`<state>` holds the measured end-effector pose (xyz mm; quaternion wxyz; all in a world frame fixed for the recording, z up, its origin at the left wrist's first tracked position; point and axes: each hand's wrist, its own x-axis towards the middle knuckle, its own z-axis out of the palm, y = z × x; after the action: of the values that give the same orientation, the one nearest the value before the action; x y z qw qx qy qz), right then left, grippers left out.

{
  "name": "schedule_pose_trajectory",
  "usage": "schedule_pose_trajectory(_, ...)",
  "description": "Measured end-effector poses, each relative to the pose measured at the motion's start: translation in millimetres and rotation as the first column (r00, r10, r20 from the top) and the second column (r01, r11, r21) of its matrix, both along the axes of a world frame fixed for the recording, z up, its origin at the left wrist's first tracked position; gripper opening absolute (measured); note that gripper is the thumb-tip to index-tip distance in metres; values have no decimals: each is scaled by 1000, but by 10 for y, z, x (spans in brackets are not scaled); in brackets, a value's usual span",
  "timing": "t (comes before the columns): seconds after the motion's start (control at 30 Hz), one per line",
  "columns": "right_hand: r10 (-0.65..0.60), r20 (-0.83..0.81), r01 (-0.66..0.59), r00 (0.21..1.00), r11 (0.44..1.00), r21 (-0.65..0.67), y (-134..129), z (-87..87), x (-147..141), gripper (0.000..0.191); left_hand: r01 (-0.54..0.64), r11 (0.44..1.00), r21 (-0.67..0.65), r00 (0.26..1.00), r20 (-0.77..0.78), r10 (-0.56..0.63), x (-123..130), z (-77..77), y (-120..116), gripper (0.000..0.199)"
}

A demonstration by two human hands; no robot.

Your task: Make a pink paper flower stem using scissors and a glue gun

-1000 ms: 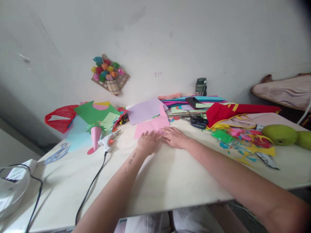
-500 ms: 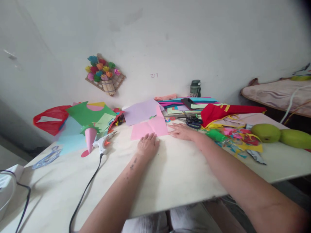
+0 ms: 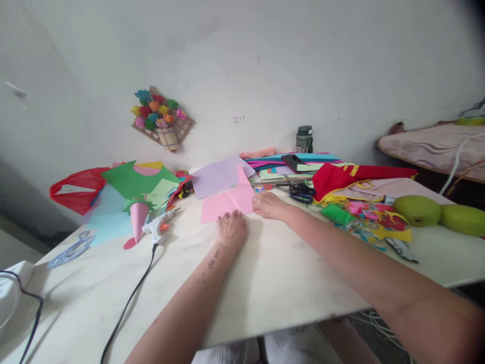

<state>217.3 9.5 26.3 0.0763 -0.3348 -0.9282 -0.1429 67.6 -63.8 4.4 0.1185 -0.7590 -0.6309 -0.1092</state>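
A sheet of pink paper point(image 3: 212, 208) lies on the table in front of me, its middle bowed up a little and a narrow part standing out at the back. My left hand point(image 3: 232, 230) rests palm down at its near edge, fingers slightly bent and apart on the paper. At the right edge, my right hand point(image 3: 267, 205) has its fingers closed on the paper's side; the fingertips are partly hidden. Behind it lies a lilac sheet point(image 3: 220, 174). Black-handled scissors point(image 3: 302, 193) are to the right of my right hand.
A glue gun point(image 3: 154, 231) with a black cord lies left, beside a pink paper cone point(image 3: 139, 220). Coloured sheets point(image 3: 129, 179), a red pennant-shaped cloth point(image 3: 335, 177), paper scraps point(image 3: 373, 217) and green fruits point(image 3: 417, 210) surround the work. A bottle point(image 3: 304, 139) stands by the wall.
My right hand has moved left and its stretched fingers have closed on the paper's right edge. The pink paper has shifted slightly left and now bows up; my left hand stays nearly in place.
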Motion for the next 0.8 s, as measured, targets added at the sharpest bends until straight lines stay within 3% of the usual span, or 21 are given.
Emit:
schedule_pose_trajectory(0.13,-6,101,2,995,999,41,-5,58,-76,20,33,999,-36,999,-40,-35,-49,59,75,33)
schedule_pose_trajectory(0.27,20,102,-27,995,997,66,-54,41,-86,21,170,985,-19,985,-40,-171,-184,128,225,22)
schedule_pose_trajectory(0.4,48,66,-54,997,995,81,-93,1,-55,22,212,975,62,965,146,-219,-290,59,358,22)
schedule_pose_trajectory(0.57,82,49,-88,995,989,123,-79,-53,-3,23,253,960,120,885,373,-280,-343,-74,464,17)
schedule_pose_trajectory(0.8,76,1,-75,997,990,118,-29,-97,18,25,266,958,103,867,409,-284,-372,-92,522,17)
